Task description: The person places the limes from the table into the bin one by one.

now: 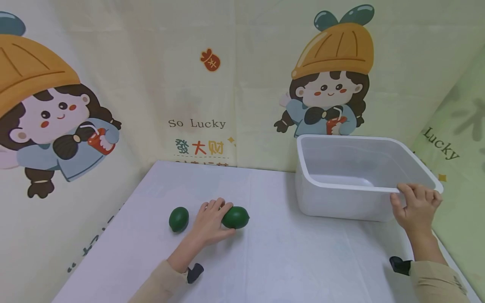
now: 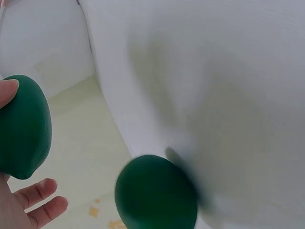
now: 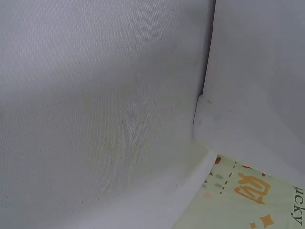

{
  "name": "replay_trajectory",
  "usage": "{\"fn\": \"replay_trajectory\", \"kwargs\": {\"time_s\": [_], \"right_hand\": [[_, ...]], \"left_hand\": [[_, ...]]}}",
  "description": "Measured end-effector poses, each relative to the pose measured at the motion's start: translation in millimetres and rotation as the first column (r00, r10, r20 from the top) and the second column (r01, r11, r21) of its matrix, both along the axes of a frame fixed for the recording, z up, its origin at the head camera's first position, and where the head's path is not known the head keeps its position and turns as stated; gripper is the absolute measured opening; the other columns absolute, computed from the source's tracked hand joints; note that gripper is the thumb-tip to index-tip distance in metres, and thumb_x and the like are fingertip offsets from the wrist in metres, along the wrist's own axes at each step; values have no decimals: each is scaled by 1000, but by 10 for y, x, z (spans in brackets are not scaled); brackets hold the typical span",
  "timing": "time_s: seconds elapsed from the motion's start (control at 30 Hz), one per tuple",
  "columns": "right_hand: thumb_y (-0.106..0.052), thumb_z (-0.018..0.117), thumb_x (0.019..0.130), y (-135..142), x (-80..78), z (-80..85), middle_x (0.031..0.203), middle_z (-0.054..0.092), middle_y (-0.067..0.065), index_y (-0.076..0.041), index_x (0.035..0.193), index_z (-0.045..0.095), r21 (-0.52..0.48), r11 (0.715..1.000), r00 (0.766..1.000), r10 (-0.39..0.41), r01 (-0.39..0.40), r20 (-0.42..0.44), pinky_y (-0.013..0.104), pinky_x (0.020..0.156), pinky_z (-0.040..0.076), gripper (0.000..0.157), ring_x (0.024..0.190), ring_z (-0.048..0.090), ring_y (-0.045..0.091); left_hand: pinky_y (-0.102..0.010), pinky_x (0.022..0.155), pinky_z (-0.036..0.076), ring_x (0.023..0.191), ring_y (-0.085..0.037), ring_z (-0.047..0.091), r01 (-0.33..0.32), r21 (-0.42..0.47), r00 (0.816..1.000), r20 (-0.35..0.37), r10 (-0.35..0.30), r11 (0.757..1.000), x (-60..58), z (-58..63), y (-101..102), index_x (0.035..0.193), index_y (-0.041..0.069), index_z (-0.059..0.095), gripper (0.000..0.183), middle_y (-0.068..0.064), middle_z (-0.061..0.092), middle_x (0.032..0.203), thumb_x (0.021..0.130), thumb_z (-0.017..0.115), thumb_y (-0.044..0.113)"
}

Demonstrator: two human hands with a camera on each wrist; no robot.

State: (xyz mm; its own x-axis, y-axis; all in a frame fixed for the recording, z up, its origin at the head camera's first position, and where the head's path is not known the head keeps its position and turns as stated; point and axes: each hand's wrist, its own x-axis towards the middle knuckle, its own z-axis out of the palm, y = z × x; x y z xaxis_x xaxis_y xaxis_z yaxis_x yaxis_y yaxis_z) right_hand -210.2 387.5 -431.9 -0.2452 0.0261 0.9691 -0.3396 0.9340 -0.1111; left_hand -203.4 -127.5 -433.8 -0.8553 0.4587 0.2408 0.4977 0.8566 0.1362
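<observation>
My left hand [image 1: 213, 223] holds a green lime [image 1: 235, 217] between thumb and fingers, just over the white table. In the left wrist view the thumb presses on this lime [image 2: 26, 129], while two fingers [image 2: 46, 212] stick out beside it. A second green lime [image 1: 179, 219] lies on the table to the left of that hand, and it shows in the left wrist view too. Over the near rim of a white plastic bin [image 1: 341, 198], toward its right corner, my right hand [image 1: 418, 208] has its fingers hooked, the thumb outside. The right wrist view shows no part of the right hand.
The bin stands at the back right of the table [image 1: 288, 261], and its visible inner floor holds nothing I can see. A cream curtain [image 1: 261, 84] with cartoon figures rises behind the table and along both sides.
</observation>
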Motion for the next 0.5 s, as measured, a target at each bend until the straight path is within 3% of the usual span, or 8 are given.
{"fn": "replay_trajectory", "kwargs": {"time_s": [0.5], "right_hand": [[-55,39,86,2,3,29,84,46,26,2,87,54,3,1000,1000,-9,9,24,59,76,14,59,78,32,44]], "left_hand": [[-49,95,30,103,-22,41,-27,17,1000,4,27,999,-126,212,234,125,19,48,65,-5,45,113,70,60,52]]}}
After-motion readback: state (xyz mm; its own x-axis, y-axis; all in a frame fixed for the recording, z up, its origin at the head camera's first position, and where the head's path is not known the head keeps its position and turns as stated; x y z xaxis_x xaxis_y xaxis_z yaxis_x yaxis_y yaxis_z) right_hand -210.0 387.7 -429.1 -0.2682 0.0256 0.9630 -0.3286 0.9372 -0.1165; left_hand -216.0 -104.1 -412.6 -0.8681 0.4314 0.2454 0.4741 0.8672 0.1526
